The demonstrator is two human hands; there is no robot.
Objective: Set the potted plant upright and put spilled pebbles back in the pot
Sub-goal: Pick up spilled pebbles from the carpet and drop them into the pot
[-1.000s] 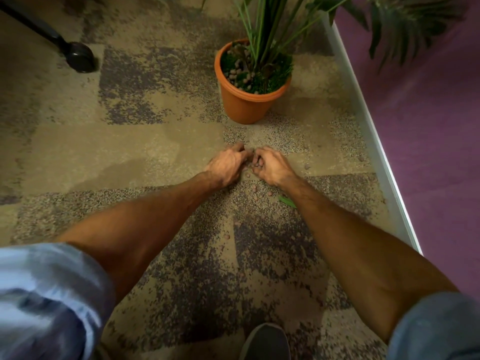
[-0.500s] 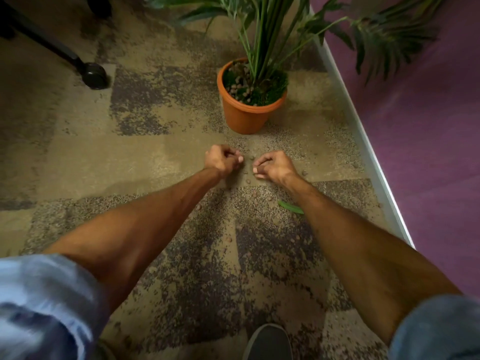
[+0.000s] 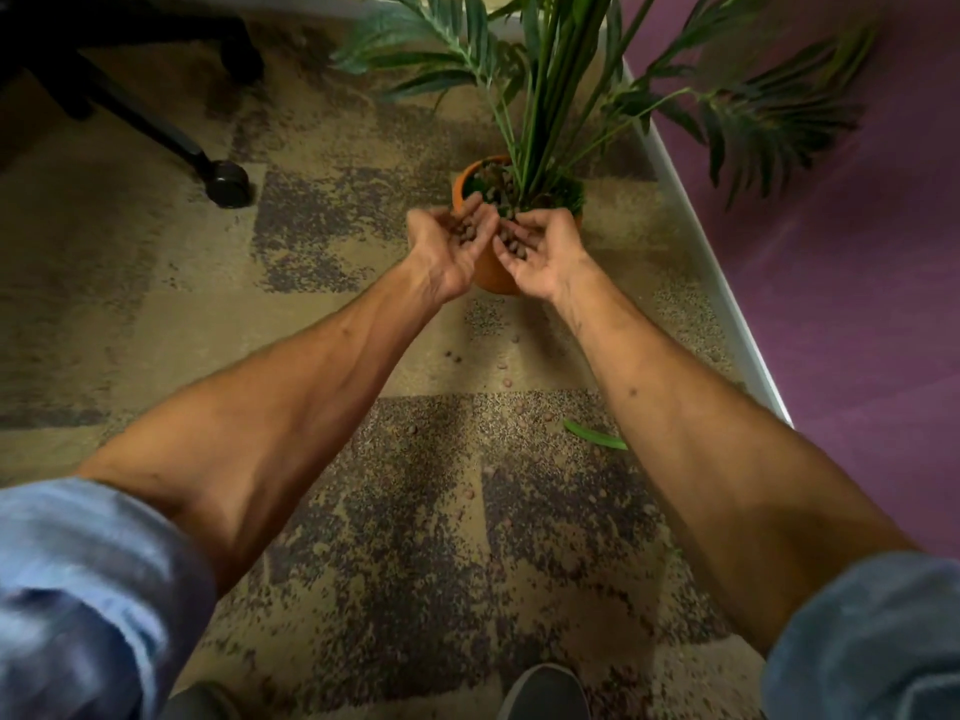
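The orange pot [image 3: 491,275] stands upright on the carpet with its green plant [image 3: 550,96] rising from it. My left hand [image 3: 452,246] and my right hand [image 3: 540,252] are raised palm-up at the pot's near rim, side by side. Each cupped palm holds a small heap of brown pebbles [image 3: 511,244]. The hands cover the front of the pot. Several loose pebbles [image 3: 506,381] still lie scattered on the carpet between the pot and my feet.
A white skirting strip [image 3: 727,314] and purple wall run along the right. A black chair leg with a caster [image 3: 226,181] stands at upper left. A fallen green leaf [image 3: 595,436] lies on the carpet. My shoe [image 3: 543,693] shows at the bottom edge.
Both hands closed around pebbles on the carpet, then lifted forward to the pot's rim and turned palm-up with the pebbles in them.
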